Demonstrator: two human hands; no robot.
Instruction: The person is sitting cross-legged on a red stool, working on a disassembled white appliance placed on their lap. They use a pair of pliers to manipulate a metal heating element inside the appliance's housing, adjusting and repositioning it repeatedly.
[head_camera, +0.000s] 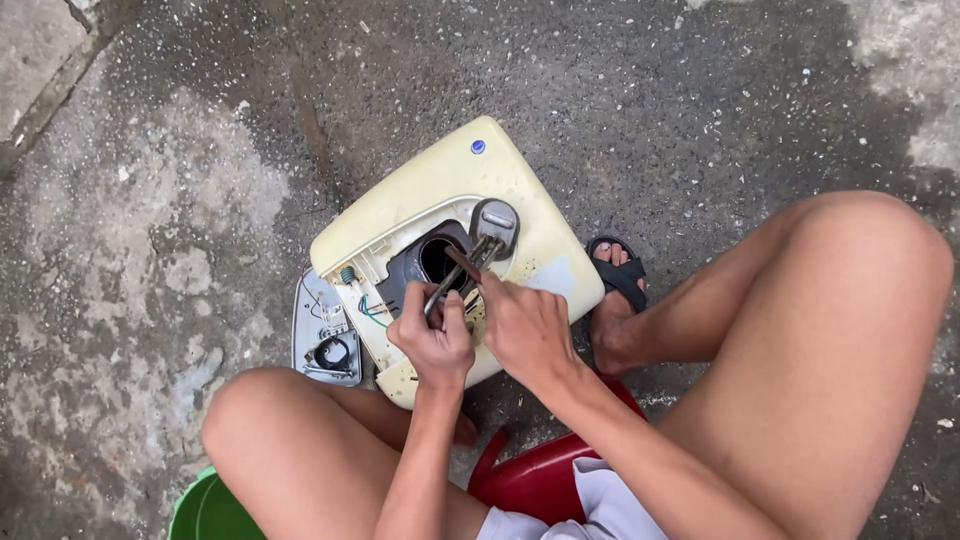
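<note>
Left hand (432, 340) is clenched around the metal heating element (478, 248), right hand (524, 330) pinching a thin rod-like tool (463, 265) beside it, over the opening of the cream water heater (440, 190) at frame centre. Best held steady, scraping gently.

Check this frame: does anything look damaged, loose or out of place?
Yes. The cream appliance casing lies open on the ground, wires hanging out; its grey cover panel lies detached beside it. A heating element sticks out of the round opening.
</note>
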